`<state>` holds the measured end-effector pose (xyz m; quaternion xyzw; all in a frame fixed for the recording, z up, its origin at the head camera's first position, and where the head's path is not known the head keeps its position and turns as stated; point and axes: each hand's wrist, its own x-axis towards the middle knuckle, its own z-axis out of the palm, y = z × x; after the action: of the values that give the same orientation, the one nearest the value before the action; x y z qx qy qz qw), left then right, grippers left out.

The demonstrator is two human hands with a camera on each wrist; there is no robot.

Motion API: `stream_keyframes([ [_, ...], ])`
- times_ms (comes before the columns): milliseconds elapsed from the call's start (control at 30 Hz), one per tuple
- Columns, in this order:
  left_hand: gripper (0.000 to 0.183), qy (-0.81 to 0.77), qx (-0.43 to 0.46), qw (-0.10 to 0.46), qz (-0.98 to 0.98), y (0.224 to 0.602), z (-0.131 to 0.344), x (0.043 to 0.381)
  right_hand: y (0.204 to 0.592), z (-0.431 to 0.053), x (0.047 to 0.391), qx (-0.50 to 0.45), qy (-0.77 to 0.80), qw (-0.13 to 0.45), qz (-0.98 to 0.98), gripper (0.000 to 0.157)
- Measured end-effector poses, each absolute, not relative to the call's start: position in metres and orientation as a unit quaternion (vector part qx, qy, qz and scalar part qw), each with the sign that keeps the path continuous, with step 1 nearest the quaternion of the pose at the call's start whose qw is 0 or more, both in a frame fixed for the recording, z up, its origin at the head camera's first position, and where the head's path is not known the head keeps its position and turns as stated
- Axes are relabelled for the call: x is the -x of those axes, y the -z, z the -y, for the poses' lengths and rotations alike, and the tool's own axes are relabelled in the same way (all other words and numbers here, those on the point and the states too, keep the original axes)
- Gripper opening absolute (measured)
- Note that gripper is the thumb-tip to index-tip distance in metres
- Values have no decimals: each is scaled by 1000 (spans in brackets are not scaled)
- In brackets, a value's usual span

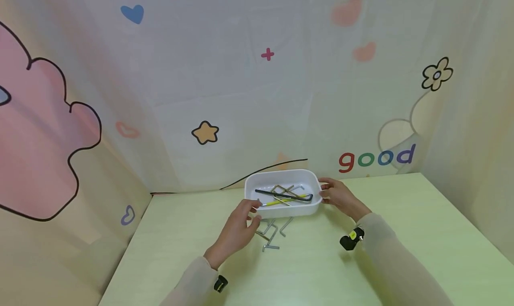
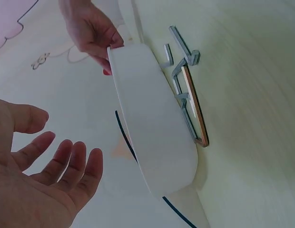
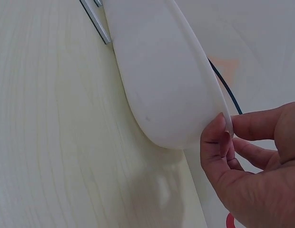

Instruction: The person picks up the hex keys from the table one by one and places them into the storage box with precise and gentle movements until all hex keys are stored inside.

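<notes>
A white plastic box stands at the back of the table, holding a long black hex key, a yellow rod and several bent metal keys. My right hand pinches its right end; in the right wrist view the thumb and fingers grip the rim of the box. Near the box's front left corner is my left hand. The left wrist view shows that hand with fingers loosely spread, apart from the box. Several bent hex keys, one brownish, lie on the table in front.
The pale table meets a printed curtain close behind the box. More curtain hangs along the left and right sides. Each wrist wears a small black device.
</notes>
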<state>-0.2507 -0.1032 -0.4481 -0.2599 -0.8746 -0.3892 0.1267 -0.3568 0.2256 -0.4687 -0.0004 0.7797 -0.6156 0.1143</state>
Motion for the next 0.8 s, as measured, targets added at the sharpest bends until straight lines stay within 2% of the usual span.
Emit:
stream_keyframes([
  [333, 36, 224, 295, 80, 926, 464, 94, 242, 468, -226, 358, -4, 621, 127, -773, 59],
  [800, 31, 184, 291, 20, 939, 480, 87, 240, 466, -228, 359, -4, 616, 126, -777, 58],
])
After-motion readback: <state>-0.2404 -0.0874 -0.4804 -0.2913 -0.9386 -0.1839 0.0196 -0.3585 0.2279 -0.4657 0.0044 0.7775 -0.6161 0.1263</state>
